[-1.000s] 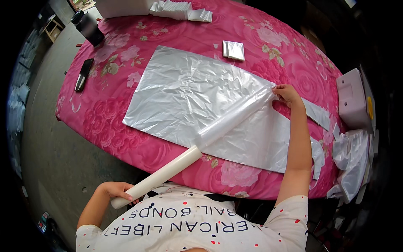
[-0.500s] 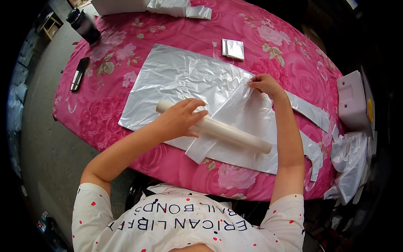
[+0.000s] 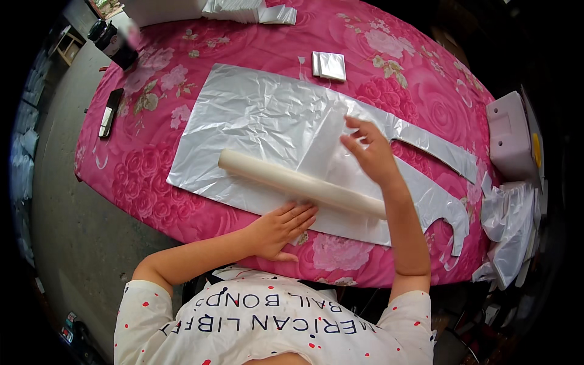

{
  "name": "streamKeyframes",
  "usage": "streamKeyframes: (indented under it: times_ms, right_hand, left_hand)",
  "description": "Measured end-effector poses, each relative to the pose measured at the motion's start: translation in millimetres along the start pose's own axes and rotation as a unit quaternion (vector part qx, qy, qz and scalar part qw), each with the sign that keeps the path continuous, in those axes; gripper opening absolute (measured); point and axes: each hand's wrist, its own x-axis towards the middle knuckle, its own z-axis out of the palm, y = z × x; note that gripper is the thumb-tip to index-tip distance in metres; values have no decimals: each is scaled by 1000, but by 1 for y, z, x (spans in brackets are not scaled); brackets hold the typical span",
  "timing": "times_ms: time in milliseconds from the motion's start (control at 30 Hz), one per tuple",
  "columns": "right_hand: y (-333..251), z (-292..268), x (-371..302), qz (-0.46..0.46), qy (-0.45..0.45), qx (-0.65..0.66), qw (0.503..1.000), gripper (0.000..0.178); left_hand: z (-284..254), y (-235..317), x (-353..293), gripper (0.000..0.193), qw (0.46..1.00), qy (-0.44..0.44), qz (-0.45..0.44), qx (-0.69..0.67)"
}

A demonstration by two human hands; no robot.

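Note:
A stack of thin white plastic bags (image 3: pixel 237 115) with two handle straps on the right lies flat on the table. Across it, slanting down to the right, rests a long whitish roller or tube (image 3: pixel 274 177). A loose translucent plastic sheet (image 3: pixel 328 137) runs out from beneath the tube. My left hand (image 3: pixel 283 228) lies flat, fingers together, on the near edge of the plastic just below the tube. Over the sheet, beyond the tube, my right hand (image 3: pixel 368 149) is raised with fingers apart and slightly bent, and nothing shows in it. Its forearm covers the tube's right end.
A small folded silvery-white packet (image 3: pixel 329 66) lies beyond the stack. Folded white pieces (image 3: pixel 243 11) sit at the far edge. A dark jar (image 3: pixel 114 44) and a black phone-like object (image 3: pixel 111 113) are left; a pale box (image 3: pixel 511 143) and crumpled plastic bags (image 3: pixel 508 225) are right.
My left hand has left the tube and come down onto the plastic's near edge. My right hand has let go of the sheet's far corner and moved nearer and slightly left.

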Motion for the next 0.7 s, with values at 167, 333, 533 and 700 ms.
streamKeyframes:
  times_ms: [167, 333, 533, 700]
  right_hand:
    - [-8, 64, -93, -155, 12, -246, 957, 46]
    - [33, 14, -92, -87, 122, -309, 939, 48]
    - [61, -36, -97, 8, 221, -341, 914, 46]
    - [12, 24, -122, -115, -9, -198, 973, 48]
  left_hand:
    - [0, 12, 2, 90, 999, -7, -33, 1]
    - [-1, 13, 0, 90, 999, -10, -25, 22]
    - [4, 16, 0, 89, 999, 8, -30, 17]
    - [11, 40, -4, 89, 997, 2, -80, 10]
